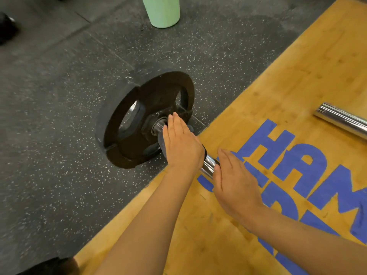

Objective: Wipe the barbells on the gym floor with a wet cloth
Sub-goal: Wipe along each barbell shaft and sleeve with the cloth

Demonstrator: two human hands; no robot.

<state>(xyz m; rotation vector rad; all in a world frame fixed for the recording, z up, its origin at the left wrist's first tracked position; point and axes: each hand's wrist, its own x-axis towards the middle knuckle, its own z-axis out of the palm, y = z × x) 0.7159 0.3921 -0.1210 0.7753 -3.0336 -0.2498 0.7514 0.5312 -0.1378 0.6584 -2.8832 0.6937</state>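
A barbell lies across the edge of a wooden platform (pixel 278 80), with a black weight plate (pixel 127 135) on its chrome sleeve (pixel 208 165). A dark grey cloth (pixel 159 141) is draped over the sleeve beside the plate. My left hand (pixel 180 143) lies flat on the cloth, fingers straight and pointing at the plate's hub. My right hand (pixel 232 181) rests with straight fingers over the sleeve's outer end, hiding the tip. A short stretch of bare chrome shows between the two hands.
A second chrome barbell sleeve (pixel 341 120) lies on the platform at the right. A pale green container (pixel 162 10) stands on the speckled rubber floor (pixel 59 116) at the top. Dark objects sit at the far left (pixel 6 26) and bottom left (pixel 49 266).
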